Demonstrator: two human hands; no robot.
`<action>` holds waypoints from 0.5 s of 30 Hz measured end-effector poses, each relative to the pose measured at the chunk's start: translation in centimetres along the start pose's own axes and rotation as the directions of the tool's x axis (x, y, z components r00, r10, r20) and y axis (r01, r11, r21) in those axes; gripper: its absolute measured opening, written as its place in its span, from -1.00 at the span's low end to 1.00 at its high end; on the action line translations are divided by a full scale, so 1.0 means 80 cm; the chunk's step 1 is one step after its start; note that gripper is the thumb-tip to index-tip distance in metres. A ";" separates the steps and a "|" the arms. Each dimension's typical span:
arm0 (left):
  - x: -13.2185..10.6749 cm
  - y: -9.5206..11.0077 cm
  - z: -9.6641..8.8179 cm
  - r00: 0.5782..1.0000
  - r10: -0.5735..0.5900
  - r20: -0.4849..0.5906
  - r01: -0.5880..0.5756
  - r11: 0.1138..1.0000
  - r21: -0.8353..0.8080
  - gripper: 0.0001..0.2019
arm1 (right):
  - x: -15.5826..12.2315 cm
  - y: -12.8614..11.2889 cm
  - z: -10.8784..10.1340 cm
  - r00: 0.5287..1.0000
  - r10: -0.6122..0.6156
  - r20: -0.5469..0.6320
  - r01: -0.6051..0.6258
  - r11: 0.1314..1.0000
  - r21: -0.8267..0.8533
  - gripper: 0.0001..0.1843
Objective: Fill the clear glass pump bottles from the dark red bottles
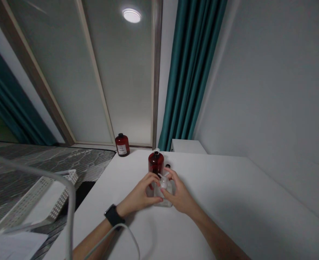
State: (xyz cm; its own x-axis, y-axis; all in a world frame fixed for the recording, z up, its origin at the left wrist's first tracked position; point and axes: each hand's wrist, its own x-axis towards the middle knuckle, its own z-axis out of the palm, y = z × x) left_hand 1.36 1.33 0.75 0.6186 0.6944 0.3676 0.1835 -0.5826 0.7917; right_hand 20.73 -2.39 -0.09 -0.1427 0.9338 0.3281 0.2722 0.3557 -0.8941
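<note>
A clear pump bottle [163,203] stands upright on the white table between my hands. My left hand [143,191], with a black watch at its wrist, curls around the bottle's left side, thumb low and fingers high. From the right, my right hand [179,195] closes thumb and fingers around the translucent pump head [163,182]. Just behind the hands is a dark red bottle [156,163] with a black neck and a pale piece on top. A small black-capped item [168,166] shows behind my right fingertips, mostly hidden.
Another dark red bottle [122,146] with a white label stands at the table's far left corner. A white cable [126,228] crosses my left forearm. Left of the table [229,202] are a grey metal tube [71,213] and a white perforated basket [21,202].
</note>
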 end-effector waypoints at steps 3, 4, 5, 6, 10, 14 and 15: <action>0.001 0.001 0.000 1.000 0.004 -0.005 -0.004 1.000 -0.002 -0.69 | 0.000 -0.004 -0.001 0.999 -0.042 0.014 0.041 0.999 0.013 -0.28; 0.001 0.002 0.000 1.000 0.006 -0.006 -0.006 1.000 -0.006 -0.68 | 0.001 -0.006 -0.002 0.998 -0.050 0.024 0.050 0.999 0.023 -0.29; 0.001 0.002 0.000 1.000 0.009 -0.005 -0.009 1.000 -0.010 -0.68 | 0.001 -0.007 -0.003 0.998 -0.057 0.036 0.055 0.998 0.035 -0.29; 0.001 0.002 -0.001 1.000 0.011 -0.005 -0.011 1.000 -0.013 -0.68 | 0.001 -0.009 -0.003 0.997 -0.062 0.048 0.060 0.997 0.047 -0.29; 0.000 0.002 -0.001 1.000 0.005 -0.001 -0.005 1.000 -0.008 -0.69 | 0.001 -0.011 -0.006 0.995 -0.074 0.060 0.071 0.996 0.047 -0.29; 0.000 0.002 -0.001 1.000 0.002 0.002 -0.002 1.000 0.002 -0.67 | 0.001 -0.006 -0.005 0.996 -0.085 -0.005 0.084 0.993 -0.078 -0.32; 0.000 0.002 -0.001 1.000 0.002 0.002 -0.002 1.000 0.003 -0.67 | 0.001 -0.005 -0.005 0.997 -0.079 -0.017 0.077 0.993 -0.091 -0.31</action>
State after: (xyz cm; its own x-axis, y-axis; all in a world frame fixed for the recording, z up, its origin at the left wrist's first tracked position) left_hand 1.35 1.27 0.95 0.6204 0.6925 0.3682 0.1846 -0.5852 0.7896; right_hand 21.00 -2.46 0.38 -0.1470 0.9035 0.4026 0.3463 0.4283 -0.8347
